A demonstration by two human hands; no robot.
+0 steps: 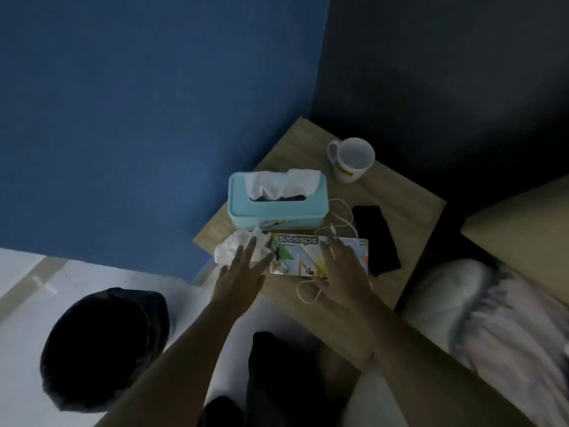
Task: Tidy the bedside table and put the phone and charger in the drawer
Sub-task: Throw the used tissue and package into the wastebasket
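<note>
A wooden bedside table [409, 192] stands in the corner. On it lies a black phone [375, 238] at the right, with a white charger cable [341, 224] looping beside it and under a flat scissors package [295, 252]. My right hand [341, 269] rests flat on that package, fingers spread. My left hand [243, 269] is open, its fingertips over a crumpled white tissue [228, 249] at the table's left front edge. Behind stands a light blue tissue box [277, 204].
A white mug [352, 160] stands at the back of the table. Blue wall on the left, dark wall behind. A bed with a pale pillow [498, 309] is at the right. A dark round bin or bag [104, 349] sits on the white floor lower left.
</note>
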